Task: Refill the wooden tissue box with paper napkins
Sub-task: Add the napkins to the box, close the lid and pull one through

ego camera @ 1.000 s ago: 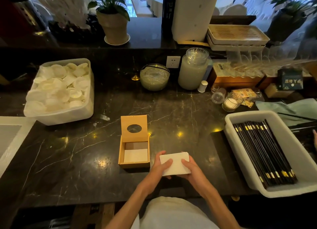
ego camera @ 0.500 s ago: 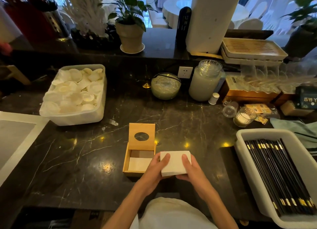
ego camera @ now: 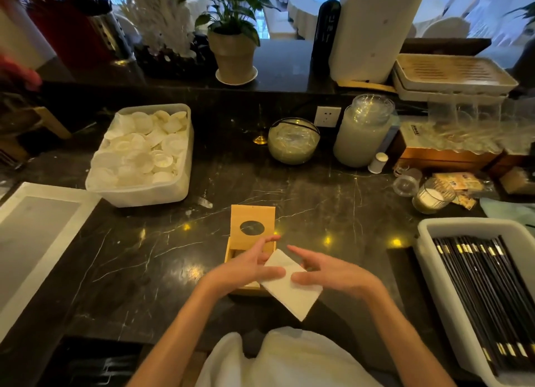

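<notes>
A small wooden tissue box sits open on the dark marble counter, its lid with a round hole tipped back. Some white paper shows inside at the near edge. I hold a white stack of paper napkins tilted over the box's near right corner. My left hand pinches the stack's left edge and covers most of the box's opening. My right hand grips the right edge with thumb below and forefinger stretched out.
A white tub of small white dishes stands at the back left. A white bin of black chopsticks lies at the right. Behind are a glass bowl, a tall jar, and a white tray at the left edge.
The napkin stack has moved left from beside the box to over its near right corner and has turned to a slant. The left hand now covers the opening.
</notes>
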Available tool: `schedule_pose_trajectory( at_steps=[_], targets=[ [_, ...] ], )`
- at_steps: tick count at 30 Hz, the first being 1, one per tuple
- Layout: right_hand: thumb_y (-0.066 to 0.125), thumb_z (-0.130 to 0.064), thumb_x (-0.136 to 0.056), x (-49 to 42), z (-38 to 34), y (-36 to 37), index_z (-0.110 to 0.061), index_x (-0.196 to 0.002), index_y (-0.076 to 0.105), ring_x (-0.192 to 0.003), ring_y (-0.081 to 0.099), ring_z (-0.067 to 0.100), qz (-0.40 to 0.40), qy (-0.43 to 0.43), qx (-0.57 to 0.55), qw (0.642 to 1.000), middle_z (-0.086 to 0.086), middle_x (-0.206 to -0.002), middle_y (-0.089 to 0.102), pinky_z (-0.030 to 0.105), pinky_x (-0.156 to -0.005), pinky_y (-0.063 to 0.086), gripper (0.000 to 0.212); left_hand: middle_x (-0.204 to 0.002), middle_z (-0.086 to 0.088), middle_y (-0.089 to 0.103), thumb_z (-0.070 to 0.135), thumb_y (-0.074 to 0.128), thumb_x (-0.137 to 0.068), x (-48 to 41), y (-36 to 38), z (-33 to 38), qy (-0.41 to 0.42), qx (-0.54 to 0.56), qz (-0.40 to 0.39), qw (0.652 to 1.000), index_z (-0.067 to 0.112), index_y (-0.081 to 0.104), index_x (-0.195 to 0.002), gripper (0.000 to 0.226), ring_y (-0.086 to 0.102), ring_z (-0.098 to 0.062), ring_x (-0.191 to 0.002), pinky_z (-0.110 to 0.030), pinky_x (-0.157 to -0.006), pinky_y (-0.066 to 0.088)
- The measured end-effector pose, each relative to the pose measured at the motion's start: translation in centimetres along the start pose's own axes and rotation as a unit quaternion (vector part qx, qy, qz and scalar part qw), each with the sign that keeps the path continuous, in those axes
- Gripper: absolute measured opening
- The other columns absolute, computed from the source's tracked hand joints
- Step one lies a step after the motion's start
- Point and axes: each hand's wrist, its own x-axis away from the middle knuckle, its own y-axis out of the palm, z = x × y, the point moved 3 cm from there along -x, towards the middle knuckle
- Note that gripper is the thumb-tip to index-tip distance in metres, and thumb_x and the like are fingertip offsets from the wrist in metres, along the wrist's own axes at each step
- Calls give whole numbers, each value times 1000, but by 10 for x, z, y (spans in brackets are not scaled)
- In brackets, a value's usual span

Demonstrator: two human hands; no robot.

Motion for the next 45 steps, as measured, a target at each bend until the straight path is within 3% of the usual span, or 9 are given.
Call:
schedule_pose_trajectory(
  at_steps=[3, 7, 11, 14, 19, 24, 29, 35, 45],
  targets=[
    [63, -44, -91, -18, -31, 4, -31, -144, 39, -109, 61, 13, -54, -30, 65, 996, -5, -124, 60, 26, -93, 50, 60, -124, -1, 66, 38, 66, -92, 4, -18, 10, 18, -26, 69, 997, 40, 31, -140, 60, 68, -18, -108, -31, -82, 56],
    [68, -40, -89, -43, -35, 3, -27, -135, 44, -108, 60, 8, 31, -20, 3, 999, -4, -126, 58, 28, -94, 53, 54, -135, -4, 57, 41, 46, -102, 12, -58, -13, 37, -7, 344, 938, 27, 43, -143, 43, 61, -15, -112, -32, -86, 54],
    [73, -27, -85, -52, -13, 9, -22, -143, 39, -113, 63, 21, 78, -6, -274, 958, 3, -129, 60, 40, -93, 56, 67, -157, -1, 36, 35, 42, -105, 14, -58, -65, -37, 21, 255, 966, 32, 25, -155, 53, 38, -22, -143, -42, -113, 38],
    [70, -17, -84, -48, -8, 9, -21, -141, 40, -115, 63, 25, 69, -18, -368, 927, 8, -130, 59, 40, -89, 57, 65, -138, 12, 49, 32, 38, -106, 22, -38, -70, -10, 65, 217, 974, 40, 32, -147, 43, 46, -9, -128, -20, -92, 45],
    [70, -24, -89, -43, -30, 7, -32, -141, 35, -115, 58, 12, 22, -24, -42, 999, -7, -129, 54, 30, -91, 54, 64, -134, 18, 46, 23, 37, -107, 15, -19, -77, 4, 63, 196, 978, 40, 31, -148, 45, 42, -5, -130, -27, -106, 37],
    [67, -27, -89, -57, -47, 28, -29, -145, 32, -127, 48, 21, -37, 38, 271, 961, -2, -140, 49, 38, -104, 42, 66, -143, 14, 46, 30, 40, -106, 6, -10, -91, 0, 63, 199, 978, 41, 34, -150, 46, 44, -4, -126, -25, -102, 36],
    [67, -21, -90, -71, -55, 32, -28, -143, 35, -128, 48, 24, -53, 73, 330, 940, 2, -140, 51, 37, -99, 44, 63, -142, 12, 49, 31, 43, -105, 6, -9, -101, -6, 99, 189, 977, 47, 35, -148, 46, 50, 1, -115, -29, -101, 44],
    [69, -25, -88, -79, -46, 45, -26, -149, 31, -134, 44, 26, -105, 99, 390, 909, 2, -147, 46, 41, -108, 38, 71, -154, 8, 41, 26, 40, -106, 9, 3, -119, -4, 138, 179, 974, 45, 33, -149, 47, 37, -18, -142, -46, -119, 32],
    [68, -23, -89, -86, -31, 57, -24, -144, 37, -129, 49, 26, -95, 108, 402, 904, 4, -142, 51, 41, -105, 43, 63, -158, 10, 38, 41, 48, -97, 5, 5, -126, 40, 141, 184, 972, 70, 39, -129, 44, 33, -16, -146, -51, -121, 27]
  ],
)
